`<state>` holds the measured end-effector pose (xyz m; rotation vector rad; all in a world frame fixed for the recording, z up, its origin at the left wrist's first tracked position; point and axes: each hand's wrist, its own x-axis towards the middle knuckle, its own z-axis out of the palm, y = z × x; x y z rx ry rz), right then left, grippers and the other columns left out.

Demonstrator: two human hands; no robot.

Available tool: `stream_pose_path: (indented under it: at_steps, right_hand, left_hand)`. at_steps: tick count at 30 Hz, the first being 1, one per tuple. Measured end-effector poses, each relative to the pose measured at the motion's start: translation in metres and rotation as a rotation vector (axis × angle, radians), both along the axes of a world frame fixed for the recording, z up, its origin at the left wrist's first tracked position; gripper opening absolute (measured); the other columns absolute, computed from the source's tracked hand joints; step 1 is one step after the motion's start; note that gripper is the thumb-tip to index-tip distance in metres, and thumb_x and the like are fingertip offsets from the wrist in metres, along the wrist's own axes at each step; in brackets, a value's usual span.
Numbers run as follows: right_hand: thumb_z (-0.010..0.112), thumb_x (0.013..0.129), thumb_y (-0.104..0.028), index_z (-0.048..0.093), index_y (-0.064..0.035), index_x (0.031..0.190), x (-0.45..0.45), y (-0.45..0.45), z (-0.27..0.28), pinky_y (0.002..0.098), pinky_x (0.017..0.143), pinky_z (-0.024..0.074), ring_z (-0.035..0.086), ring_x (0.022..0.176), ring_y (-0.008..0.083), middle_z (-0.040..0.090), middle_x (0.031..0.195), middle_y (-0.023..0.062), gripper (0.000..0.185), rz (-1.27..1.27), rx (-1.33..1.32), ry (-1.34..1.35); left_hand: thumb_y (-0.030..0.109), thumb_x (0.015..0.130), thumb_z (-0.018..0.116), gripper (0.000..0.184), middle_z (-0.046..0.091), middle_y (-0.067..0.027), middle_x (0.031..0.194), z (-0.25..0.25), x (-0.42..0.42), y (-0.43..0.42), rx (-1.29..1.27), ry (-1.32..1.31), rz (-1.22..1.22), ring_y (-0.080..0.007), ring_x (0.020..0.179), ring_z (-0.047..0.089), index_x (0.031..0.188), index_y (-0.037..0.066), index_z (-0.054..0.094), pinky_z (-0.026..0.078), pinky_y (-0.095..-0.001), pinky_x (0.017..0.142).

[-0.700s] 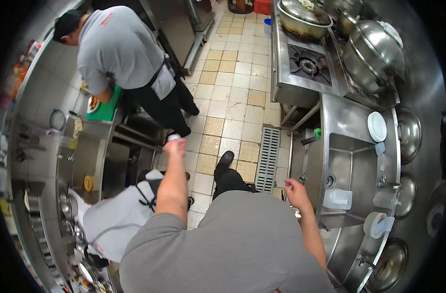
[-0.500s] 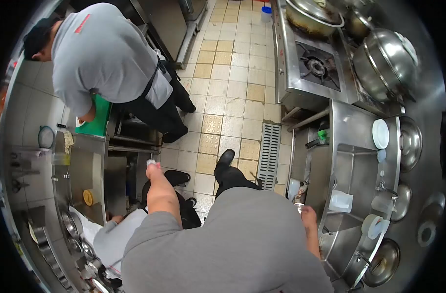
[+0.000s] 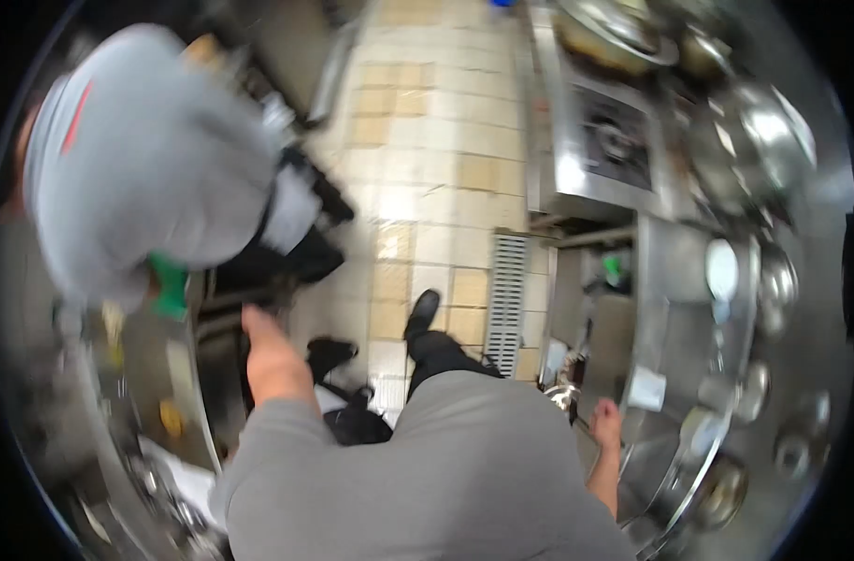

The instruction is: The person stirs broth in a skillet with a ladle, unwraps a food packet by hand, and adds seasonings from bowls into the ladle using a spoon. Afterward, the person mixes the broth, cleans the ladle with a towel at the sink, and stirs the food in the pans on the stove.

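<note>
My left hand [image 3: 253, 319] is stretched forward at the left, beside the counter edge and close to the co-worker. It is smeared by motion, and what it holds, if anything, cannot be made out. On the right, my right hand [image 3: 606, 424] hangs by the steel sink unit with its fingers loosely curled in; I see nothing in them. A shiny metal piece [image 3: 563, 397], perhaps a bowl, shows just left of that hand, apart from it. A white square container [image 3: 647, 389] sits at the sink, right of the hand.
A co-worker in a grey shirt [image 3: 156, 159] bends over a green board [image 3: 171, 285] at the left. A gas stove [image 3: 617, 136] with large pots stands ahead right. A floor drain grate [image 3: 508, 304] runs beside the tiled aisle [image 3: 445, 206].
The whole view has shifted and blurred. My left hand has moved left; the small white and pink thing at it no longer shows. My right hand has moved away from the shiny metal piece.
</note>
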<state>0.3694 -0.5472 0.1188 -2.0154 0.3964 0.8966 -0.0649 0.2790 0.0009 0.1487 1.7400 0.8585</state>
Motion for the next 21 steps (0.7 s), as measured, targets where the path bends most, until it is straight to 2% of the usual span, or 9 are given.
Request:
stream_pose_path:
  at_steps: [1,4,5,6,8,10,11,14,21]
  right_hand:
    - [0.059,0.098,-0.019,0.063,-0.0069,0.095,0.006,-0.003,-0.022,0.0256,0.053,0.0439,0.053,0.059,0.0106,0.054,0.067,0.0006,0.013,0.202,-0.117,-0.461]
    - [0.063,0.095,-0.032,0.065,-0.0012,0.073,0.010,0.082,0.106,0.0374,0.058,0.0469,0.060,0.061,0.0192,0.062,0.065,0.0103,0.038,0.169,-0.422,-0.516]
    - [0.064,0.092,-0.038,0.063,0.0011,0.073,0.006,0.062,0.104,0.0467,0.062,0.0460,0.058,0.063,0.0393,0.061,0.070,0.0239,0.044,0.055,-0.411,-0.565]
    - [0.064,0.092,-0.040,0.062,0.0018,0.073,0.002,0.042,0.125,0.0474,0.063,0.0463,0.056,0.067,0.0432,0.059,0.074,0.0264,0.046,0.014,-0.413,-0.685]
    - [0.060,0.094,-0.022,0.068,-0.0028,0.094,-0.015,-0.029,0.125,0.0416,0.068,0.0514,0.064,0.069,0.0322,0.068,0.083,0.0187,0.020,-0.159,-0.420,-0.795]
    - [0.057,0.093,-0.004,0.063,-0.0083,0.121,-0.045,-0.106,0.127,0.0300,0.067,0.0541,0.067,0.072,0.0148,0.067,0.092,0.0034,0.028,-0.472,-0.212,-0.846]
    - [0.057,0.094,-0.006,0.064,-0.0065,0.116,-0.057,-0.178,0.112,0.0308,0.062,0.0541,0.067,0.070,0.0150,0.066,0.088,0.0037,0.023,-0.545,-0.136,-0.861]
    - [0.059,0.100,-0.022,0.064,-0.0085,0.113,-0.097,-0.334,0.112,0.0253,0.053,0.0513,0.062,0.065,0.0099,0.065,0.089,0.0038,0.019,-1.029,-0.068,-0.657]
    - [0.064,0.095,-0.048,0.060,-0.0092,0.121,-0.147,-0.602,0.066,0.0272,0.058,0.0527,0.060,0.067,0.0112,0.066,0.096,0.0041,0.047,-1.370,0.024,-0.658]
  left_hand:
    - [0.052,0.098,0.038,0.069,0.035,-0.0122,0.156,-0.015,0.016,-0.048,0.079,-0.063,-0.041,-0.0380,0.141,0.034,0.150,0.008,0.036,0.028,-0.0604,0.113]
    - [0.043,0.095,0.037,0.064,0.054,-0.0182,0.141,-0.030,0.078,-0.135,-0.023,-0.374,-0.387,-0.0380,0.130,0.051,0.138,-0.002,0.051,0.042,-0.0528,0.108]
    - [0.042,0.095,0.038,0.059,0.060,-0.0164,0.126,-0.082,0.072,-0.141,-0.102,0.059,-0.766,-0.0398,0.108,0.059,0.129,-0.003,0.054,0.050,-0.0519,0.092]
    - [0.039,0.097,0.037,0.054,0.059,-0.0145,0.126,-0.098,0.089,-0.159,-0.175,0.111,-1.187,-0.0357,0.100,0.059,0.129,-0.001,0.054,0.050,-0.0510,0.085]
    - [0.038,0.098,0.040,0.048,0.059,-0.0112,0.126,-0.133,0.189,-0.192,-0.536,0.102,-0.872,-0.0311,0.102,0.058,0.127,0.003,0.054,0.049,-0.0510,0.085]
    - [0.037,0.098,0.045,0.042,0.058,-0.0093,0.123,-0.132,0.254,-0.217,-0.427,0.059,-1.324,-0.0294,0.104,0.058,0.124,0.006,0.054,0.049,-0.0509,0.085]
    - [0.036,0.097,0.049,0.036,0.058,-0.0074,0.120,-0.126,0.290,-0.240,-0.311,-0.020,-1.674,-0.0276,0.106,0.057,0.121,0.009,0.054,0.048,-0.0507,0.086]
    - [0.029,0.097,0.054,0.038,0.059,-0.0063,0.130,-0.057,0.397,-0.286,0.034,-0.140,-1.884,-0.0265,0.114,0.056,0.133,0.015,0.054,0.046,-0.0486,0.092]
    - [0.047,0.102,0.051,0.052,0.058,-0.0140,0.134,0.022,0.477,-0.517,0.271,-0.249,-1.648,-0.0306,0.121,0.057,0.133,0.006,0.050,0.047,-0.0488,0.098]
